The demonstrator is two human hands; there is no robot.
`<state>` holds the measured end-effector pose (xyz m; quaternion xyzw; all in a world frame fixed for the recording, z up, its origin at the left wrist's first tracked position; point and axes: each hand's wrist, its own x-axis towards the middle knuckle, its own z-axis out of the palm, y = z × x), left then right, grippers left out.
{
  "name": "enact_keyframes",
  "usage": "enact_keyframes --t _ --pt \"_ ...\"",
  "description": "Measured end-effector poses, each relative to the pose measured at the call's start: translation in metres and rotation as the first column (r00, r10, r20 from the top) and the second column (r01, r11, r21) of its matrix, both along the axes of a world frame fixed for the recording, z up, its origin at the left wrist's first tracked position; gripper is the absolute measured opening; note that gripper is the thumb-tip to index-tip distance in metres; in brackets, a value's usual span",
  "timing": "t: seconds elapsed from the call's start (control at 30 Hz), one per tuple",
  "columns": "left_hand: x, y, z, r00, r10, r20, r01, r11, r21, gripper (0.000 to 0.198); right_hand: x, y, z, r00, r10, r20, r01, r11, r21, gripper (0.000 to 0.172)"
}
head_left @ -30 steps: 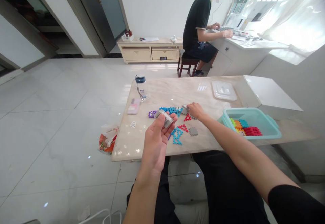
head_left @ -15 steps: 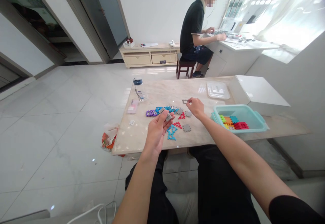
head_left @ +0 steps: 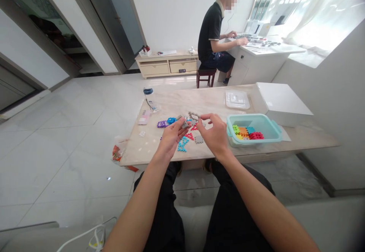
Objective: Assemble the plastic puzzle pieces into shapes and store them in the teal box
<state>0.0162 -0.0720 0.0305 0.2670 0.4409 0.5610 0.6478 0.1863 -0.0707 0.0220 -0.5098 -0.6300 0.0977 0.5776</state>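
Observation:
My left hand (head_left: 172, 136) is closed around a small stack of grey puzzle tiles (head_left: 184, 123), held above the near part of the marble table (head_left: 205, 103). My right hand (head_left: 214, 132) pinches one grey tile (head_left: 194, 115) between thumb and fingers and holds it right beside the stack. Below the hands, loose tiles lie on the table: purple (head_left: 162, 124), blue (head_left: 181, 145), red (head_left: 188, 136) and grey (head_left: 199, 139).
A teal bin (head_left: 268, 133) with coloured tiles stands at the right, with a clear lid (head_left: 237, 99) and a white box (head_left: 281, 101) behind it. A bottle (head_left: 148, 94) and a pink object (head_left: 143, 118) sit at the table's left. Another person sits at a far desk (head_left: 265, 50).
My right hand picked a grey tile off the table and brought it back to the stack in my left hand. The camera has pulled back from the table.

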Motion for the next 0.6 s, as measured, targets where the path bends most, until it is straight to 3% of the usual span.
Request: enact_keyframes --t 0.37,0.6 --pt "0.0 0.002 -0.002 0.999 -0.04 0.006 0.04 0.999 -0.019 0.026 -0.013 0.0 0.003 0.972 0.183 0.149 -0.185 0.983 -0.004 0.011" --pt "-0.014 0.004 0.0 0.999 -0.038 0.011 0.038 0.998 -0.045 0.026 -0.013 0.001 0.0 0.887 0.411 0.209 -0.424 0.905 0.021 0.016"
